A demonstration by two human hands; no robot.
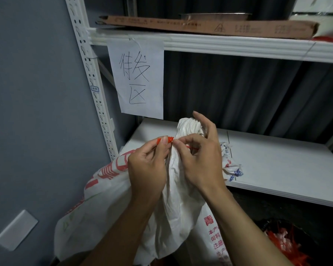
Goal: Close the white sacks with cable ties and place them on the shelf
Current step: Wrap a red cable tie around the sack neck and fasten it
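Observation:
A white woven sack (112, 204) with red print stands in front of the white shelf (277, 166), its neck bunched into a twisted tuft (188, 124). A red cable tie (166, 140) wraps the neck. My left hand (148, 166) pinches the tie's head between thumb and forefinger. My right hand (202, 156) grips the gathered neck and pinches the tie's thin tail, which shows red under the fingers. A second sack's tied end (232, 167), white with blue and red print, lies on the shelf board behind my right hand.
A paper sign (138, 77) with handwritten characters hangs from the upper shelf rail. A long cardboard box (210, 25) lies on the upper shelf. The perforated upright (92, 79) stands at left against a grey wall. A dark bag of red cable ties (284, 242) sits at lower right.

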